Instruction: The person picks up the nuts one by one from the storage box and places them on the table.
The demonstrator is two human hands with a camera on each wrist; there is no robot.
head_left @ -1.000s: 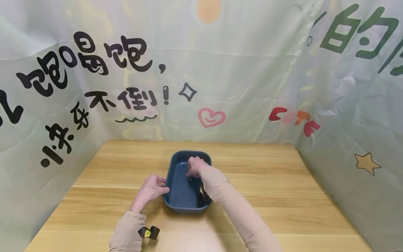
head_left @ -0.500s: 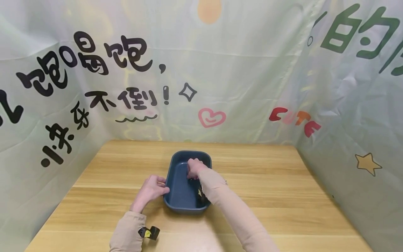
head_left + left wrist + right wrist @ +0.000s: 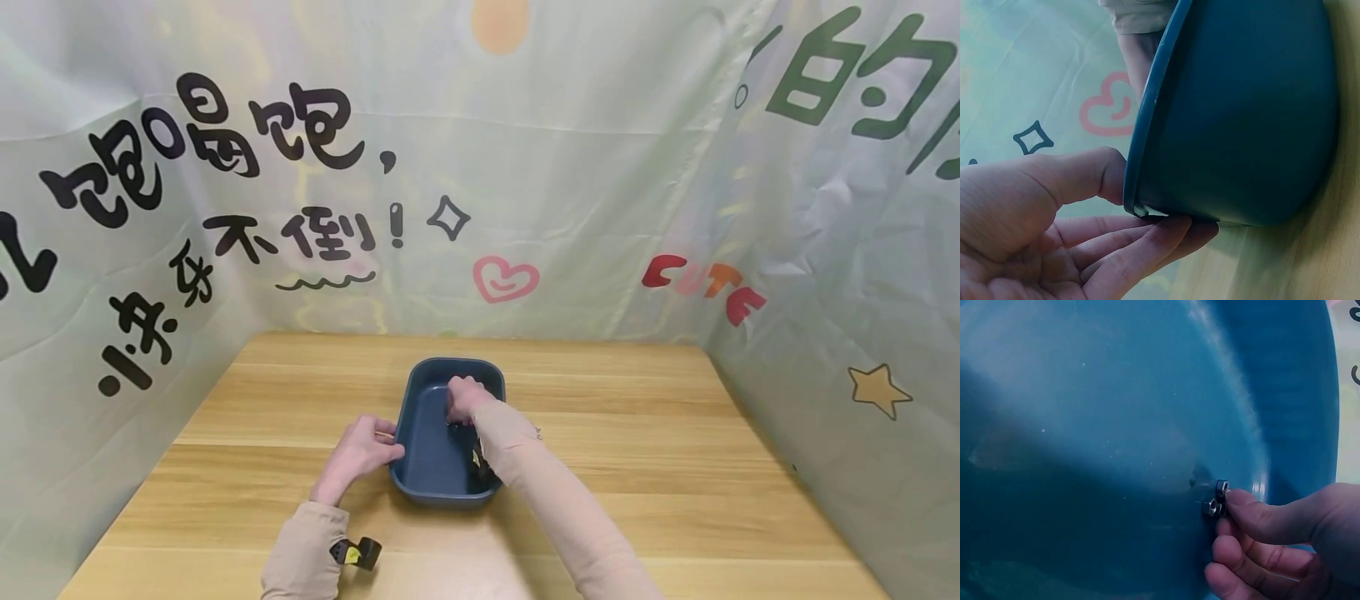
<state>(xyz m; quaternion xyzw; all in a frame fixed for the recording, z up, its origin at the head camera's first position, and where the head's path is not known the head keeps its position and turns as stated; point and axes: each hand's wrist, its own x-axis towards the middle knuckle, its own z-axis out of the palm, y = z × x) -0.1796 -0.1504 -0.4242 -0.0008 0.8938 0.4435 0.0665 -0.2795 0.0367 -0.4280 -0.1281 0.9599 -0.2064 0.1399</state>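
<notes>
A dark blue rectangular basin with rounded corners stands on the wooden table. My left hand grips its left rim; in the left wrist view the thumb lies over the rim and the fingers press the outer wall. My right hand reaches down inside the basin. Close up in the right wrist view, its thumb and fingers pinch small shiny hex nuts near the basin floor. At least two nuts show; the thumb and fingertips partly hide them.
The wooden table extends around the basin. Printed cloth walls close it off at the back and both sides. A black wrist camera juts from the left sleeve.
My right hand has lowered slightly inside the basin, and the nuts beneath its fingers are less visible in the head view. The left hand and the basin have stayed put.
</notes>
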